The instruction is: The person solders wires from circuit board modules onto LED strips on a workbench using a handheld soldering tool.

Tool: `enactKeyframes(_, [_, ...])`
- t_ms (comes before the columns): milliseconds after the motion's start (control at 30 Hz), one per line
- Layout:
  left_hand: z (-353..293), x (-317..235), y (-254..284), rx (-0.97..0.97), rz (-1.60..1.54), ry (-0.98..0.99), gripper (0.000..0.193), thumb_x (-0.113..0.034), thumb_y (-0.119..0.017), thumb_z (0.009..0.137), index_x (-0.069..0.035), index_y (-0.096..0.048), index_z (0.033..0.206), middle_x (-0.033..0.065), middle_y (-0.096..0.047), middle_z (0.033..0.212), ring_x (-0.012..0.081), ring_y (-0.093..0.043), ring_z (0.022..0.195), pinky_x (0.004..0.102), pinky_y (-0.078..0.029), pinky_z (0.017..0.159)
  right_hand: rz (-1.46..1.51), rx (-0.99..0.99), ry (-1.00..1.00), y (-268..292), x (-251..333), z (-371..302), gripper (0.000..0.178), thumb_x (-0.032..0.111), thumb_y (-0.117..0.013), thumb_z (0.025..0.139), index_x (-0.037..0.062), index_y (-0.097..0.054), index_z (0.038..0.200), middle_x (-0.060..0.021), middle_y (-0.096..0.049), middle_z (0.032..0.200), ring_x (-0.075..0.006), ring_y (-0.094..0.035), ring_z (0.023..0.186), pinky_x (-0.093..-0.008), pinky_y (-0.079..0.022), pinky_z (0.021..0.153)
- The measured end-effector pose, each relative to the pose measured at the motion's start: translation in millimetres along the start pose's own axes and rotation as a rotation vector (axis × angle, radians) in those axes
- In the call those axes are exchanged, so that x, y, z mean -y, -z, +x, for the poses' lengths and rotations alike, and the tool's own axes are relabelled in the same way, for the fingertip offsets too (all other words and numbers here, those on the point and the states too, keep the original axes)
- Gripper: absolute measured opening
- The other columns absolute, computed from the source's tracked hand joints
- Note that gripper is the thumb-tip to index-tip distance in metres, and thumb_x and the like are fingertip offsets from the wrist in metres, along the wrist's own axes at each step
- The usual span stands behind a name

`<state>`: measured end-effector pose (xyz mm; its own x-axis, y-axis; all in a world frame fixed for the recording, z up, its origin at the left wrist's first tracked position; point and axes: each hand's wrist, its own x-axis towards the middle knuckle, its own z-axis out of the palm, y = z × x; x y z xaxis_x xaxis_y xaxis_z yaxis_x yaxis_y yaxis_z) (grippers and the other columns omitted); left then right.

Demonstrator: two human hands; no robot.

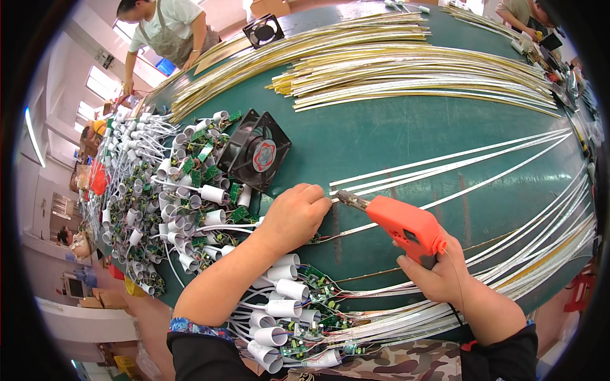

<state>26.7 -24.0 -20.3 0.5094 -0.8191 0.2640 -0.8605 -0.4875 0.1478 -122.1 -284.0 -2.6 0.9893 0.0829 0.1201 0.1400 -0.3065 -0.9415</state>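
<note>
My right hand [440, 274] is wrapped round the handle of an orange soldering gun [404, 223]. Its metal tip points left and meets the end of a thin white LED strip [438, 170] on the green table. Right beside that tip, my left hand [296, 214] is closed, fingertips pinched together at the strip's end; what they pinch is hidden. Left of this hand lie many white plastic sleeves [212, 194] with cables and small green circuit boards [207, 152]. Under my forearms, more white sleeves [283, 308] with boards are wired to a bundle of strips [419, 317].
A black fan [255, 151] stands just beyond my left hand, and a second fan [263, 32] is at the far edge. Long bundles of white and yellow strips [419, 76] lie across the far side of the green table [381, 136]. Other people work at the far left and far right.
</note>
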Motion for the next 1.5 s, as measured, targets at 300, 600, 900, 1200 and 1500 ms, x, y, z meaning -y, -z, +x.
enactKeyframes(300, [1,0,1,0.010,0.005,0.014,0.018,-0.001,-0.067,0.073,-0.003,-0.068,0.091,0.0087,-0.060,0.086,0.0297,-0.062,0.086,0.0393,-0.052,0.073,-0.027,-0.001,-0.005,5,4,0,0.055,0.008,-0.072,0.080,-0.0017,-0.051,0.130,-0.0136,-0.066,0.094,-0.0233,-0.065,0.078,-0.0333,-0.051,0.076])
enactKeyframes(600, [1,-2,3,0.030,0.013,0.031,0.018,-0.001,-0.066,0.074,-0.003,-0.069,0.091,0.0083,-0.060,0.086,0.0291,-0.062,0.086,0.0390,-0.053,0.073,0.004,-0.018,-0.008,7,4,-5,0.055,0.007,-0.072,0.080,-0.0011,-0.050,0.130,-0.0128,-0.066,0.093,-0.0222,-0.064,0.077,-0.0328,-0.050,0.075])
enactKeyframes(900, [5,-10,22,0.030,-0.035,0.126,0.025,-0.008,-0.069,0.078,-0.004,-0.066,0.102,0.0106,-0.061,0.094,0.0316,-0.062,0.088,0.0408,-0.052,0.075,-0.008,-0.045,0.007,14,7,-8,0.055,0.008,-0.072,0.080,-0.0009,-0.050,0.130,-0.0128,-0.065,0.091,-0.0219,-0.063,0.076,-0.0328,-0.050,0.074])
enactKeyframes(1200, [-8,-13,49,0.261,-0.305,0.331,0.025,-0.013,-0.068,0.084,-0.003,-0.062,0.106,0.0135,-0.059,0.095,0.0338,-0.062,0.084,0.0416,-0.051,0.075,0.090,-0.061,-0.011,19,11,-9,0.049,0.008,-0.071,0.082,-0.0006,-0.053,0.126,-0.0089,-0.062,0.094,-0.0153,-0.058,0.080,-0.0297,-0.048,0.072])
enactKeyframes(1500, [-19,-33,45,0.503,-0.083,0.226,0.032,-0.018,-0.067,0.082,-0.006,-0.061,0.110,0.0155,-0.061,0.094,0.0356,-0.062,0.090,0.0450,-0.051,0.077,0.063,-0.107,0.036,24,16,-13,0.042,0.006,-0.069,0.081,0.0006,-0.056,0.120,-0.0075,-0.062,0.094,-0.0121,-0.056,0.080,-0.0278,-0.047,0.071])
